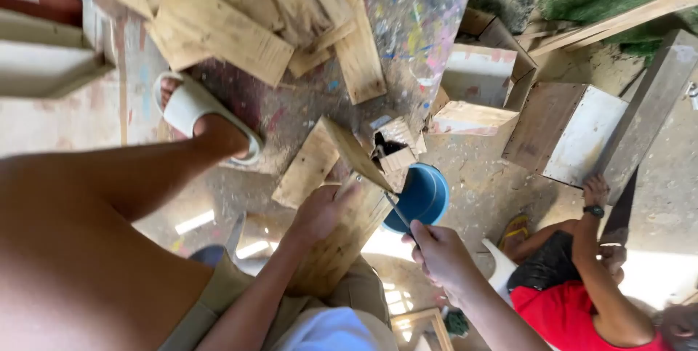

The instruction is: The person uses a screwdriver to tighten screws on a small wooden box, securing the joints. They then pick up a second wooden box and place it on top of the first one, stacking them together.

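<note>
The person sits and looks down at a wooden board [342, 231] that rests on the lap and leans up and away from the body. The left hand [320, 209] lies on the upper part of this board, with the thumb over its top edge, so its grip is closed on the board and holds it steady. A second, thinner wooden strip [356, 153] stands against the far end of the board at an angle, just above the left hand.

The right hand [440, 253] is just to the right of the board, not touching it. Its grip is closed around a thin metal tool [398, 211], and the point of the tool goes up and left to the right edge of the board, near the left thumb. What kind of tool it is cannot be told.

A blue bucket [422, 195] stands on the floor directly behind the tool. More wooden planks [218, 27] lie in a pile on the paint-stained floor [414, 24], and 2 open wooden boxes [560, 133] stand at the right. The person's foot in a white sandal [193, 107] rests near the pile. Another person in a red shirt [574, 315] sits at the lower right.
</note>
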